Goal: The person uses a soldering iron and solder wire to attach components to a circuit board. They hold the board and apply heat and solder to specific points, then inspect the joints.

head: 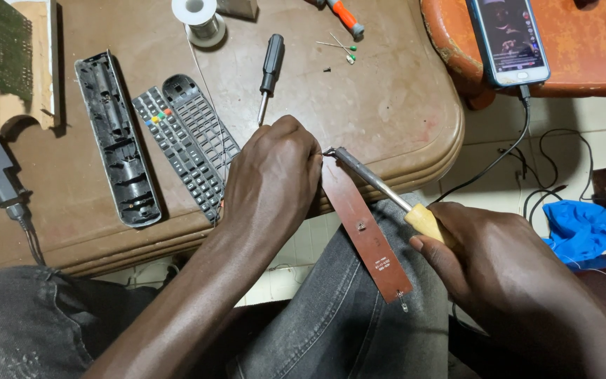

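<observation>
Over the person's lap, at the table (pixel 401 105) edge, the left hand (pixel 271 179) grips the top end of a long brown circuit board (pixel 362 228), which slants down across the jeans. Gripped by its yellow handle in the right hand (pixel 485 263), a soldering iron (pixel 380 186) has its tip touching the board's upper end. Remote casing parts (pixel 117 140), a keypad (pixel 177 151), a screwdriver (pixel 270 74) and a solder spool (pixel 201 21) lie on the table; a phone (pixel 508 38) rests on an orange stool (pixel 583 63).

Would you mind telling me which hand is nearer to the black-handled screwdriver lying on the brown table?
The left hand sits just below the black-handled screwdriver; the right hand, gripping a yellow-handled soldering iron, is much farther away.
</observation>
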